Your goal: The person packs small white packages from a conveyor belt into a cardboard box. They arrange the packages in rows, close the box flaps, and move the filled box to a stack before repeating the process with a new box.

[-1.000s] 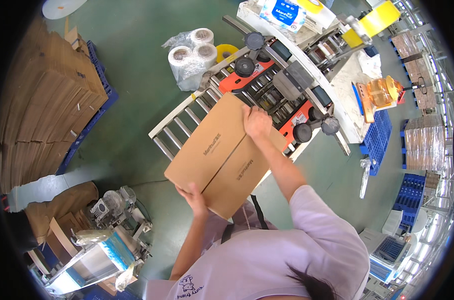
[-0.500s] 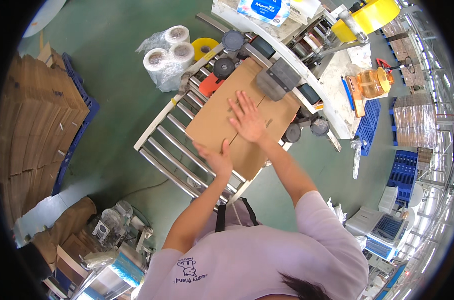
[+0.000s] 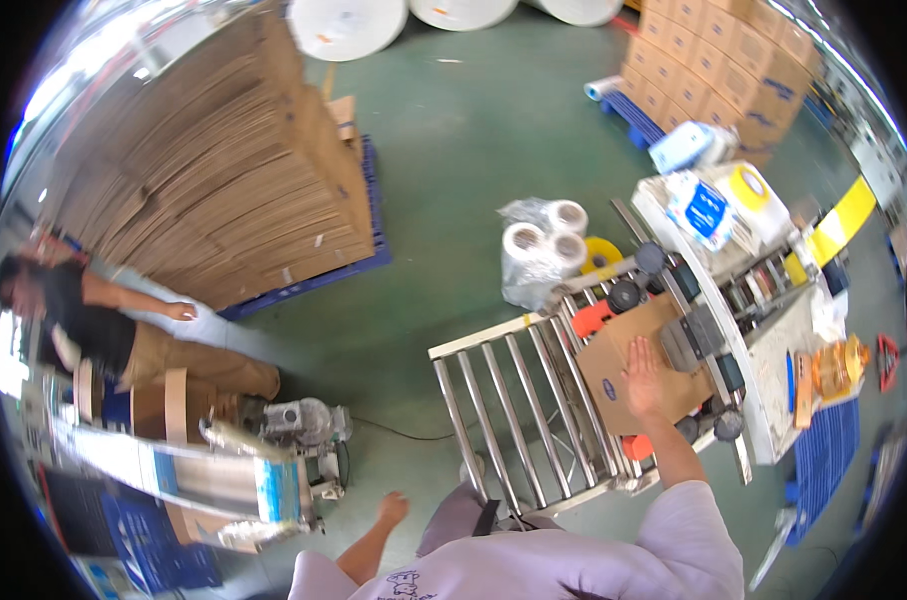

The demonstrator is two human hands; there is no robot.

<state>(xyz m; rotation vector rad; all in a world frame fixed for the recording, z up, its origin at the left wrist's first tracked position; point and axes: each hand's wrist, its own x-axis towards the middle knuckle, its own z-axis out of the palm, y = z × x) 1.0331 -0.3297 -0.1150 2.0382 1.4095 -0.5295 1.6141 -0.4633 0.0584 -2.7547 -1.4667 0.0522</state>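
A brown cardboard box (image 3: 611,375) lies on the metal roller conveyor (image 3: 519,385), its far end beneath the dark plate of a tape machine (image 3: 690,338). My right hand (image 3: 644,380) rests flat on the top of the box with its fingers stretched out. Away to the left of the conveyor, my left hand (image 3: 394,508) hangs low over the floor, apart from the box. Its fingers are too small and smeared to make out.
Wrapped film rolls (image 3: 542,250) stand on the floor beyond the conveyor. Flat cardboard is stacked (image 3: 214,180) on a blue pallet at the left. A person (image 3: 104,320) is beside another machine (image 3: 294,425). An orange jar (image 3: 840,368) stands on the side table.
My left hand has left the box and swung down to the left. My right hand stays on the box, which sits turned on the rollers. The view has shifted left, bringing a person in.
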